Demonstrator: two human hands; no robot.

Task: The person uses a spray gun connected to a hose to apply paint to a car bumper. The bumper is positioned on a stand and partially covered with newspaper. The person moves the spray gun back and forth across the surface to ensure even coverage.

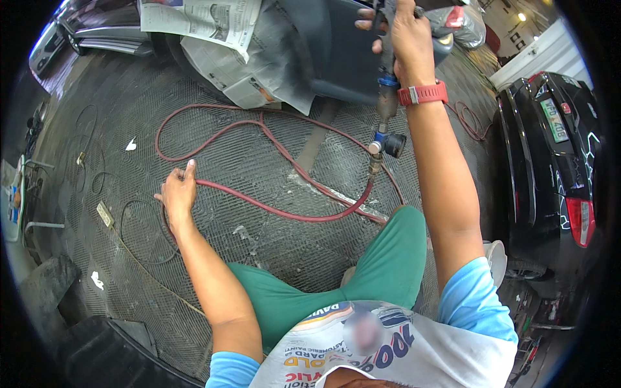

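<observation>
Right hand (413, 45) grips the air tool (387, 100), upper right, while the left hand (178, 195), curled round the red hose (284, 215), should keep it slack.

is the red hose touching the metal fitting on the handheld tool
Touching: the head view shows the red hose running up into the metal fitting at the lower end of the handheld tool, with no gap.

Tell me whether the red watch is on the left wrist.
No, the red watch is on the wrist of the right hand, which grips the hose-fed tool, while the left hand has a bare wrist.
</observation>
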